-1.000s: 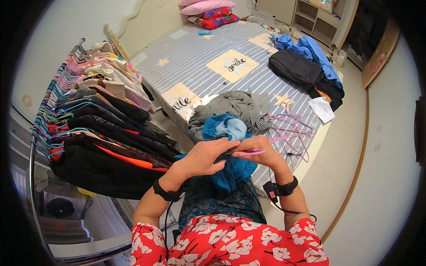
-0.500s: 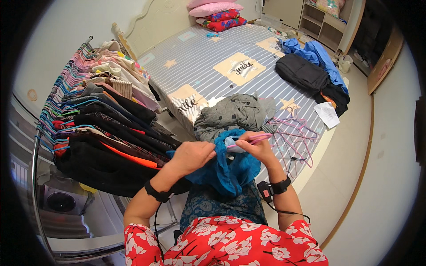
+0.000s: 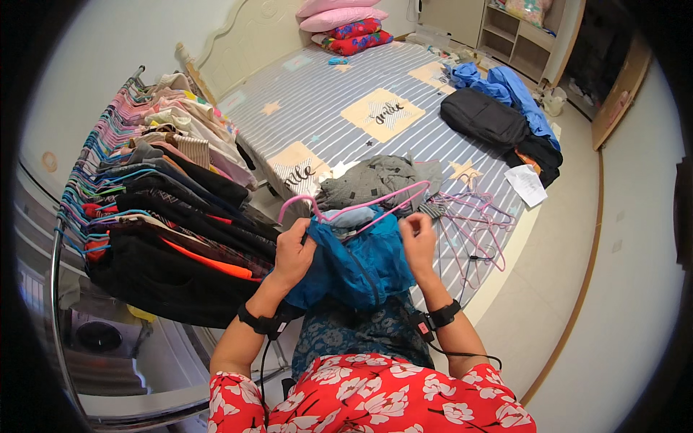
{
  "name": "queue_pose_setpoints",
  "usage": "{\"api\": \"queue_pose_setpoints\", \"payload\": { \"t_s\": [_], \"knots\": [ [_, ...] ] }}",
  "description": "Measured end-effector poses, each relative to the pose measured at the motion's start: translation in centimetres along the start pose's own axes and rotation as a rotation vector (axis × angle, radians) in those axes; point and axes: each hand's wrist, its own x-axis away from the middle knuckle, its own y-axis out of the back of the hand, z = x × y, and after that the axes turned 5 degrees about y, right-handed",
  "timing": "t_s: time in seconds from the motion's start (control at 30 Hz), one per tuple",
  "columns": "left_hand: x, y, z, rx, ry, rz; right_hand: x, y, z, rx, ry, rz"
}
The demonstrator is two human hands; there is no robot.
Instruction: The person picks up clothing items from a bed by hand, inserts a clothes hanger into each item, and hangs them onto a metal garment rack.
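Note:
A teal-blue garment with a dark zip-like strip (image 3: 354,263) hangs in front of me, over my lap. A pink hanger (image 3: 375,197) is partly inside its neck opening, its hook curving up on the left and one arm sticking out on the right. My left hand (image 3: 294,252) is closed on the garment's edge just below the hook; whether it also grips the hanger is hidden. At the garment's right edge, my right hand (image 3: 419,244) has its fingers pinched together on the cloth, below the hanger's exposed end. Light-blue lining (image 3: 350,217) shows at the opening.
To my left stands a clothes rack (image 3: 56,289) packed with hung clothes. On the striped bed (image 3: 289,101) lie a grey patterned garment (image 3: 375,180), several pink hangers (image 3: 476,224), a black bag (image 3: 484,115), blue clothes (image 3: 523,97) and a white paper (image 3: 526,185).
The hanger has turned, its hook now up at the left and one arm raised to the right. My right hand has let go of it and moved down; my left hand moved slightly left.

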Motion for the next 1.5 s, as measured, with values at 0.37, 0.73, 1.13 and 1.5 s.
{"api": "queue_pose_setpoints", "payload": {
  "t_s": [0.37, 0.73, 1.13, 1.5],
  "knots": [
    [2.4, -0.5, 0.4, 0.172, 0.024, -0.078, 2.0, -6.0, -1.6, -0.001, -0.412, 0.837],
    [3.0, -0.1, 2.7, 0.262, 0.091, -0.091, -3.2, -4.0, -5.1, -1.088, -0.779, -0.017],
    [3.1, 1.4, 3.1, 0.283, 0.159, -0.066, -4.7, 1.5, -6.4, -0.625, -0.699, 0.196],
    [3.3, 2.0, 3.3, 0.205, 0.227, -0.092, -5.1, 0.7, -1.7, 0.101, 0.412, -0.113]
  ]
}}
